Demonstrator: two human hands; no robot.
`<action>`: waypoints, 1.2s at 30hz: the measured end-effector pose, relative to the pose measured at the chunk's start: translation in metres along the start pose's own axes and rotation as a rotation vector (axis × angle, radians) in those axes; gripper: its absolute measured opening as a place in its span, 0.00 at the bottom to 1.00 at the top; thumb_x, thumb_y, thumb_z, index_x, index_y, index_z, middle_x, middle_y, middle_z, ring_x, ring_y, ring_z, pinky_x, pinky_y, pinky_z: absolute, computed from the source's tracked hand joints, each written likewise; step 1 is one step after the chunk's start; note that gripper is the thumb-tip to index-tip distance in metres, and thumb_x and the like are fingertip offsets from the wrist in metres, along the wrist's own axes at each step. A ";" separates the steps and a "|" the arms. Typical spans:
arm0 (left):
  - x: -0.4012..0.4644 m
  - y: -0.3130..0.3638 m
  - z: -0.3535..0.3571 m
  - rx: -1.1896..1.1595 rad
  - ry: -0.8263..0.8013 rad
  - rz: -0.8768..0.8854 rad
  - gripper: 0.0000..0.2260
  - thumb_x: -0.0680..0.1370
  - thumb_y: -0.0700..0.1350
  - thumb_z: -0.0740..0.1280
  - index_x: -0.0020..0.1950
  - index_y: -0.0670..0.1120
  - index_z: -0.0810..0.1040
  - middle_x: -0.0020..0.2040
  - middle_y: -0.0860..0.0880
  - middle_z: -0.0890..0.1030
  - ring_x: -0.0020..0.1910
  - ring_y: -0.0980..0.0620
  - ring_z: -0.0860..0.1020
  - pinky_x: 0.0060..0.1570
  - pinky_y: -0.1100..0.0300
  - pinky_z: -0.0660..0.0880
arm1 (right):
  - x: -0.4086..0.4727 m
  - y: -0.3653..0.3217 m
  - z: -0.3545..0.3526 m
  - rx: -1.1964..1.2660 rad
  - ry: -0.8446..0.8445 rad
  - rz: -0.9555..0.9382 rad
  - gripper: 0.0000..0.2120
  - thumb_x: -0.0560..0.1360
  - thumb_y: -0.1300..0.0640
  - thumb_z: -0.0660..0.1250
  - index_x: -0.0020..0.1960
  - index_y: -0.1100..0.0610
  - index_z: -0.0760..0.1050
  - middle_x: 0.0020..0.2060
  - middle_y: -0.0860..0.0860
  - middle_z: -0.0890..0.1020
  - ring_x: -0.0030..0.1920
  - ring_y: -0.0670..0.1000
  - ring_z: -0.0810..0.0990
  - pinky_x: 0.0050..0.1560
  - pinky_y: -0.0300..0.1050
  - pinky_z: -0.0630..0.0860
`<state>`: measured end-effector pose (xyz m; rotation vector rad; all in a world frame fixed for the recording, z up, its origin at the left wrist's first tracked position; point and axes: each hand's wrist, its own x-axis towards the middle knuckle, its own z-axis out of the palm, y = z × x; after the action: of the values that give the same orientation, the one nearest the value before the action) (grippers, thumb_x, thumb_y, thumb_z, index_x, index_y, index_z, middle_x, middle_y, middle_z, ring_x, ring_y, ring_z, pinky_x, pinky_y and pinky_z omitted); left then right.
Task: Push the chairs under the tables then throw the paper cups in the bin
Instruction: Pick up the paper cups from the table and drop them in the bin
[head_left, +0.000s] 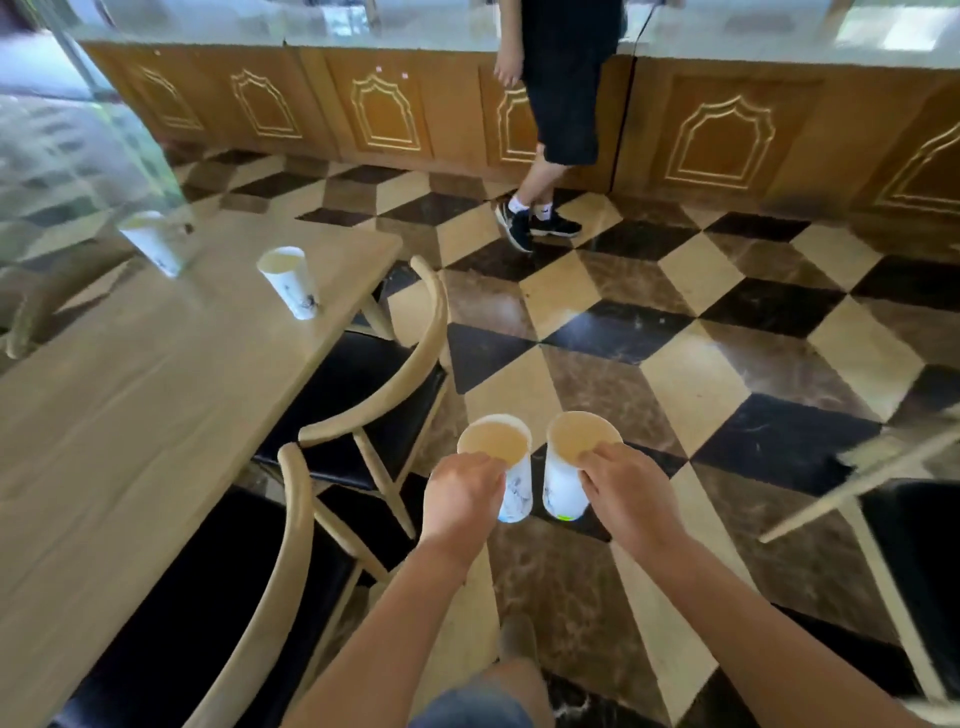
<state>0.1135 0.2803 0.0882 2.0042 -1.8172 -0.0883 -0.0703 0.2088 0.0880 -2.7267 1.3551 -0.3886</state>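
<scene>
I carry two white paper cups over the tiled floor. My left hand (460, 499) grips one cup (511, 467) at its rim, and my right hand (626, 496) grips the other cup (566, 467) the same way. A third paper cup (288, 280) stands on the wooden table (145, 395) at the left; beside it the glass wall shows its reflection (150, 241). Two wooden chairs with black seats, a far one (400, 374) and a near one (260, 597), are tucked against the table's right side.
A person in dark clothes (561, 104) stands by the long wooden counter (363, 114) at the back. Another chair (893, 499) sits at the right edge. Checkered floor tiles (649, 322) stretch between the table and the counter. No bin is in view.
</scene>
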 end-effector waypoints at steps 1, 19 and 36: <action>0.019 -0.004 0.001 0.015 -0.005 0.001 0.04 0.65 0.34 0.71 0.34 0.42 0.80 0.27 0.47 0.79 0.25 0.45 0.76 0.25 0.55 0.77 | 0.020 0.005 -0.001 0.006 -0.003 -0.015 0.18 0.47 0.69 0.80 0.34 0.60 0.80 0.26 0.54 0.79 0.24 0.56 0.76 0.22 0.44 0.73; 0.337 -0.059 0.057 0.036 0.055 -0.217 0.11 0.59 0.31 0.76 0.31 0.44 0.79 0.26 0.48 0.78 0.25 0.45 0.76 0.25 0.56 0.77 | 0.351 0.138 0.045 0.108 0.004 -0.218 0.12 0.54 0.72 0.76 0.33 0.62 0.78 0.26 0.54 0.77 0.25 0.55 0.74 0.23 0.41 0.69; 0.571 -0.151 0.074 0.120 0.202 -0.591 0.08 0.59 0.33 0.74 0.32 0.43 0.79 0.29 0.47 0.80 0.29 0.44 0.77 0.31 0.54 0.77 | 0.676 0.173 0.098 0.139 -0.147 -0.603 0.16 0.51 0.72 0.76 0.25 0.59 0.70 0.22 0.53 0.72 0.23 0.54 0.71 0.21 0.41 0.62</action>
<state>0.3091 -0.2815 0.1029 2.4728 -1.0875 0.0491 0.2120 -0.4363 0.0938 -2.9179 0.4298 -0.2880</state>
